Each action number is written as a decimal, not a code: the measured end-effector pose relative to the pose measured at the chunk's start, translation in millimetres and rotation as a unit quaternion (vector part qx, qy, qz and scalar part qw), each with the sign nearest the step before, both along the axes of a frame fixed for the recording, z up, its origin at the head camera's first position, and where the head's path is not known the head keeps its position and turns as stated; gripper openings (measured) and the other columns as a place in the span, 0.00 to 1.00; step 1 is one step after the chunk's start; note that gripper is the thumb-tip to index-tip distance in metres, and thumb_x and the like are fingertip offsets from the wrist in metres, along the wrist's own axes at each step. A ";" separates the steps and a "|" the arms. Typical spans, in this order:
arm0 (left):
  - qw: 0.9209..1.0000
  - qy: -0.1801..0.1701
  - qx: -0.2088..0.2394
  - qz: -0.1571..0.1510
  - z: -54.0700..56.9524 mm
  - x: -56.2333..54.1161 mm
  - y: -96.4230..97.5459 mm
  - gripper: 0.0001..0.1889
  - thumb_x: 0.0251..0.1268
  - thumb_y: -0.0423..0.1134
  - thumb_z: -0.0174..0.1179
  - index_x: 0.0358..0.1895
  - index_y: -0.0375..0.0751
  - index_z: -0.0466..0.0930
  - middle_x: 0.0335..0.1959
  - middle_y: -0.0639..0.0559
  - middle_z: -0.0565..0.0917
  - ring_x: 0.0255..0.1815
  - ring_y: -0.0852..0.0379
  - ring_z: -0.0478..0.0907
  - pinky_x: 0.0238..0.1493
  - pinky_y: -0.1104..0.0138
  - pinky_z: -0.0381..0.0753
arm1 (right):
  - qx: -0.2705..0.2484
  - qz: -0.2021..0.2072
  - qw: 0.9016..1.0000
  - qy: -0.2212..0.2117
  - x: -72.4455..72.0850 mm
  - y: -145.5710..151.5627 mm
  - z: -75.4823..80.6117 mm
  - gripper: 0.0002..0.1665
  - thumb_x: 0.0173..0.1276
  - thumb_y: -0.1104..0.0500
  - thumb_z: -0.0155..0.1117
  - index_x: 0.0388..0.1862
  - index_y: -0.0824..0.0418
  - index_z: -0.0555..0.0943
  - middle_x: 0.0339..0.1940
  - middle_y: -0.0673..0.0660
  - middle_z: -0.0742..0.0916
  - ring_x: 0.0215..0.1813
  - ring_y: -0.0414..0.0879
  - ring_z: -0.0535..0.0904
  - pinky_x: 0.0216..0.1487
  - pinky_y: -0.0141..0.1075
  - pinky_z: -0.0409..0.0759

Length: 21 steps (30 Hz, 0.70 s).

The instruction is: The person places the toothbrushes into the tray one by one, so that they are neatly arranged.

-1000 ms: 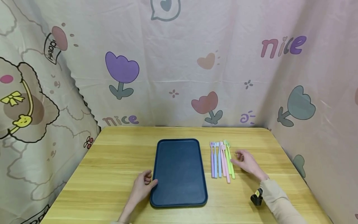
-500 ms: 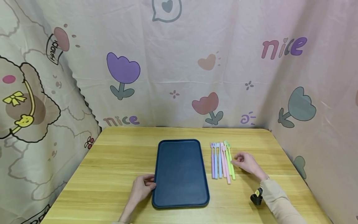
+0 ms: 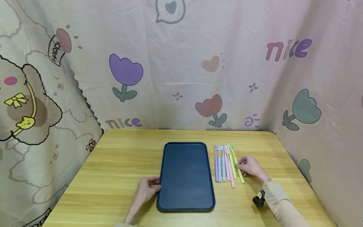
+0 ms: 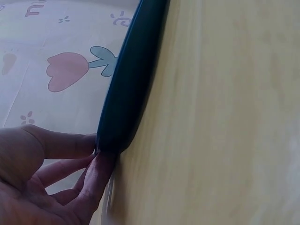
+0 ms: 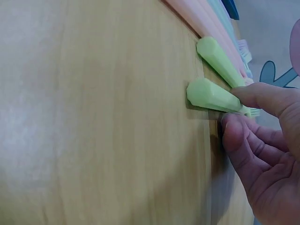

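A dark blue rectangular tray (image 3: pixel 186 176) lies on the wooden table. My left hand (image 3: pixel 146 190) is at its left edge; in the left wrist view, thumb and fingers pinch the tray's rim (image 4: pixel 129 84). Right of the tray, pastel plastic spoons and forks lie side by side: purple, blue, pink and green. My right hand (image 3: pixel 250 167) pinches the handle of the outermost green spoon (image 3: pixel 240 177) between thumb and forefinger. In the right wrist view this green handle (image 5: pixel 206 93) slants away from the neighbouring green handle (image 5: pixel 215 54). Fork tines show behind my fingertips.
A small black device (image 3: pixel 259 199) is strapped at my right sleeve, close over the table. The wooden table (image 3: pixel 119 157) extends left of the tray. A patterned curtain (image 3: pixel 170 72) hangs behind the table and along both sides.
The tray has slid slightly right with my left hand at its edge. My right hand has come onto the outer green spoon, whose handle end has swung outward to the right.
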State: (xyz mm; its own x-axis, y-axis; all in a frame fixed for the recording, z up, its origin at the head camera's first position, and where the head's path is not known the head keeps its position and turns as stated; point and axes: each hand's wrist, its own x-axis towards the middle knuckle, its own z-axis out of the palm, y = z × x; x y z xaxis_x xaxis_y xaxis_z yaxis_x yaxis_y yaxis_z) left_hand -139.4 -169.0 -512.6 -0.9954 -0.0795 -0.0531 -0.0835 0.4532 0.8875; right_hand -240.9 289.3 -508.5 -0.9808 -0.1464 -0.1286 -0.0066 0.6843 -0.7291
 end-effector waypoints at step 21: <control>1.000 0.015 -0.001 -0.010 -1.6 1.7 -1.4 0.18 0.51 0.21 0.69 0.49 0.24 0.85 0.37 0.36 0.89 0.30 0.53 0.86 0.30 0.75 0.83 | -0.025 -0.021 0.999 0.001 6.4 -8.0 10.1 0.14 0.67 0.63 0.64 0.43 0.76 0.78 0.27 0.60 0.85 0.23 0.44 0.81 0.25 0.34 0.85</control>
